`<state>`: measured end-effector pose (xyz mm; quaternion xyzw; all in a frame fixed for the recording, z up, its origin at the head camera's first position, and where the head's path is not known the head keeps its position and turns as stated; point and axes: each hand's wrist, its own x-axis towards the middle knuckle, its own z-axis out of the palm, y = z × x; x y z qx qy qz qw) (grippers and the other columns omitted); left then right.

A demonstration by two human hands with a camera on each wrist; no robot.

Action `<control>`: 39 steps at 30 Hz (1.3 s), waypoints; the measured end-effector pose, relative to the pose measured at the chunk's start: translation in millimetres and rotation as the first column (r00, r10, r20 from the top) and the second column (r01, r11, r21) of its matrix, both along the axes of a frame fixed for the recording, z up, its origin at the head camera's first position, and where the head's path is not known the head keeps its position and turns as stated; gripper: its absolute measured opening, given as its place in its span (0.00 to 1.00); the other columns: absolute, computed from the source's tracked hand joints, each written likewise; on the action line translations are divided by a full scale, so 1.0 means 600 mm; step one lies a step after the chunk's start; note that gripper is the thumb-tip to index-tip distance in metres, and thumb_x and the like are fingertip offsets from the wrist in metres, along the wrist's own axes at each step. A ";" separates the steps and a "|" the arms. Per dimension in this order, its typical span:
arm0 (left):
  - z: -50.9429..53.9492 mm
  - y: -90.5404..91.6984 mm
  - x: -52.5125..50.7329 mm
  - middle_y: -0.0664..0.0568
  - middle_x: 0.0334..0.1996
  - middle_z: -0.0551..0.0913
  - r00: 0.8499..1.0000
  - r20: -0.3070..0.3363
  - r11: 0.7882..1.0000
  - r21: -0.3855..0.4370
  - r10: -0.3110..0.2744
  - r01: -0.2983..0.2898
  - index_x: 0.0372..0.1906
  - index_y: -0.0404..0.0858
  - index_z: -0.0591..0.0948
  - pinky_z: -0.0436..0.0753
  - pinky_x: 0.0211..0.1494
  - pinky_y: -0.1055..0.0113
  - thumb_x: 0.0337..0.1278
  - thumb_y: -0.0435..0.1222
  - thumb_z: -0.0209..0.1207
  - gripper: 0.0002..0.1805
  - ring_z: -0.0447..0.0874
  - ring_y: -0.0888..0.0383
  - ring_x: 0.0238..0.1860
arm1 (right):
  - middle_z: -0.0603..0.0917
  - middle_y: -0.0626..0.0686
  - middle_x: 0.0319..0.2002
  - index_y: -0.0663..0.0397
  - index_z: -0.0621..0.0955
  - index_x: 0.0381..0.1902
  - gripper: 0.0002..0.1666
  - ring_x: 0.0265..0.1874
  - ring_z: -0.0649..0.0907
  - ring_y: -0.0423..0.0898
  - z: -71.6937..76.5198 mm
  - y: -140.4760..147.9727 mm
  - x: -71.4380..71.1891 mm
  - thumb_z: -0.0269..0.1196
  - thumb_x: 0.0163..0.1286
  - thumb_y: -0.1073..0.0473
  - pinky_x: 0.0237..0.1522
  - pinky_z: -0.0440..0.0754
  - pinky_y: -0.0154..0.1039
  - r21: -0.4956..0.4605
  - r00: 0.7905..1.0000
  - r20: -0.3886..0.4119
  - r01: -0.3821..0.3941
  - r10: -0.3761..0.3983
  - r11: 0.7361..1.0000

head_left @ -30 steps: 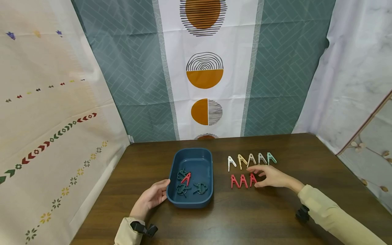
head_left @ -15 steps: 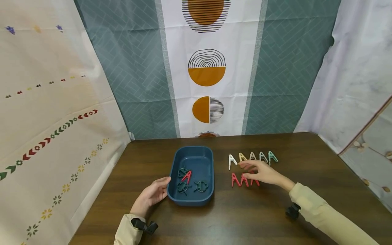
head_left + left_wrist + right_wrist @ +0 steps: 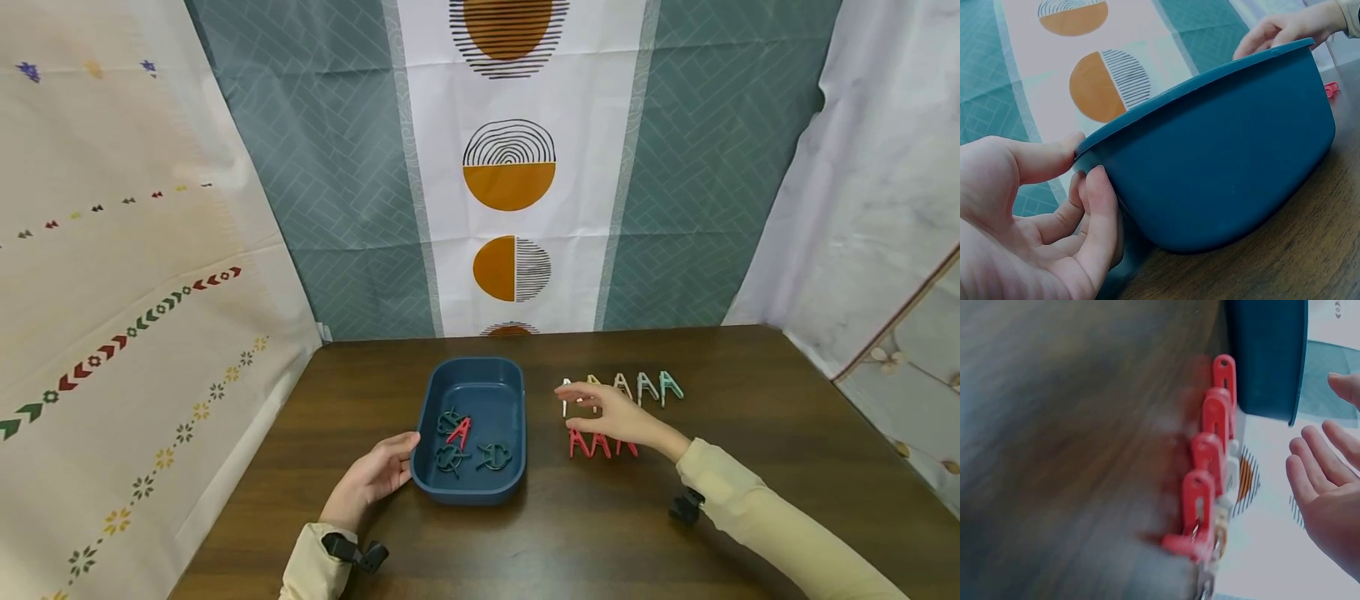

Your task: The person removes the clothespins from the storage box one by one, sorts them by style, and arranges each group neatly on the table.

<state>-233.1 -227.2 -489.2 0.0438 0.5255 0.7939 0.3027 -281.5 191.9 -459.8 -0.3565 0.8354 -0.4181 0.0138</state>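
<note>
My left hand (image 3: pixel 372 477) holds the near left side of a deep blue plastic bin (image 3: pixel 483 400); in the left wrist view the thumb lies at the rim and the fingers against the outer wall. Inside the bin are a red clothespin (image 3: pixel 460 432) and three dark green ring-shaped clips (image 3: pixel 493 455). To the right of the bin, my right hand (image 3: pixel 611 412) hovers above red clothespins (image 3: pixel 598 446) in a row, partly covering them. The right wrist view shows that hand (image 3: pixel 1332 481) with fingers spread apart and nothing between them, beside the upright red clothespins (image 3: pixel 1215 415).
Behind the red row stands a second row of clothespins: white, yellow (image 3: pixel 592 381), cream (image 3: pixel 622 385), grey (image 3: pixel 647 387) and mint green (image 3: pixel 670 386). All rest on a dark wooden table (image 3: pixel 555 533). Patterned cloths (image 3: pixel 360 283) hang behind and at both sides.
My right hand has moved left over the red clothespins, from the rightmost one towards the leftmost. The left hand keeps its hold on the bin.
</note>
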 end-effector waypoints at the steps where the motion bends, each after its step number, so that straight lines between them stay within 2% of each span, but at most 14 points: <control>1: -0.001 0.000 0.000 0.59 0.34 0.84 1.000 -0.006 1.000 0.001 -0.002 0.002 0.45 0.45 0.75 0.82 0.43 0.75 0.77 0.35 0.39 0.13 0.82 0.67 0.34 | 0.79 0.59 0.59 0.56 0.72 0.64 0.32 0.57 0.79 0.56 0.001 -0.006 -0.002 0.67 0.65 0.54 0.58 0.76 0.57 0.005 1.000 -0.005 -0.007 0.007 1.000; 7: 0.000 0.000 0.003 0.59 0.34 0.84 1.000 -0.020 1.000 0.001 0.006 -0.006 0.45 0.44 0.75 0.82 0.43 0.76 0.77 0.34 0.40 0.12 0.83 0.67 0.34 | 0.78 0.55 0.61 0.54 0.72 0.64 0.33 0.60 0.77 0.54 0.014 -0.045 -0.006 0.67 0.64 0.50 0.61 0.74 0.57 0.030 1.000 0.012 -0.029 0.029 0.999; 12: 0.001 0.002 0.003 0.59 0.35 0.84 1.000 -0.011 1.000 -0.014 0.024 -0.024 0.46 0.44 0.75 0.82 0.43 0.75 0.76 0.35 0.41 0.11 0.83 0.67 0.34 | 0.78 0.54 0.61 0.55 0.73 0.64 0.32 0.59 0.77 0.54 0.022 -0.076 -0.010 0.67 0.64 0.54 0.61 0.74 0.56 0.042 0.999 -0.002 -0.048 0.048 0.998; 19: 0.001 0.001 0.003 0.58 0.35 0.84 1.000 -0.006 1.000 -0.003 0.010 -0.010 0.47 0.44 0.75 0.82 0.44 0.75 0.77 0.35 0.40 0.12 0.83 0.66 0.35 | 0.77 0.54 0.62 0.53 0.72 0.65 0.33 0.60 0.77 0.51 0.026 -0.105 -0.018 0.68 0.63 0.56 0.63 0.74 0.52 0.037 0.997 0.007 -0.078 0.078 0.996; 27: 0.001 0.003 0.002 0.58 0.35 0.84 1.000 -0.005 1.000 -0.001 0.029 -0.029 0.46 0.43 0.75 0.82 0.43 0.75 0.76 0.35 0.40 0.11 0.83 0.67 0.34 | 0.74 0.61 0.64 0.58 0.70 0.66 0.35 0.61 0.76 0.60 0.030 -0.140 -0.030 0.67 0.64 0.55 0.63 0.74 0.52 -0.015 0.982 0.078 -0.171 0.172 0.985; 31: 0.001 0.003 0.004 0.58 0.35 0.84 0.999 0.002 0.999 -0.002 0.039 -0.039 0.46 0.43 0.75 0.82 0.43 0.76 0.76 0.35 0.41 0.11 0.83 0.67 0.34 | 0.75 0.63 0.63 0.60 0.70 0.65 0.35 0.60 0.77 0.59 0.026 -0.160 -0.036 0.67 0.64 0.55 0.62 0.76 0.50 -0.024 0.976 0.087 -0.198 0.199 0.980; 39: 0.003 0.005 0.004 0.58 0.34 0.84 0.999 0.009 0.999 -0.008 0.035 -0.035 0.46 0.43 0.75 0.82 0.43 0.75 0.77 0.35 0.40 0.11 0.83 0.67 0.34 | 0.80 0.63 0.56 0.59 0.74 0.61 0.29 0.56 0.80 0.56 0.027 -0.192 -0.041 0.67 0.64 0.57 0.60 0.78 0.46 -0.023 0.966 0.136 -0.218 0.219 0.976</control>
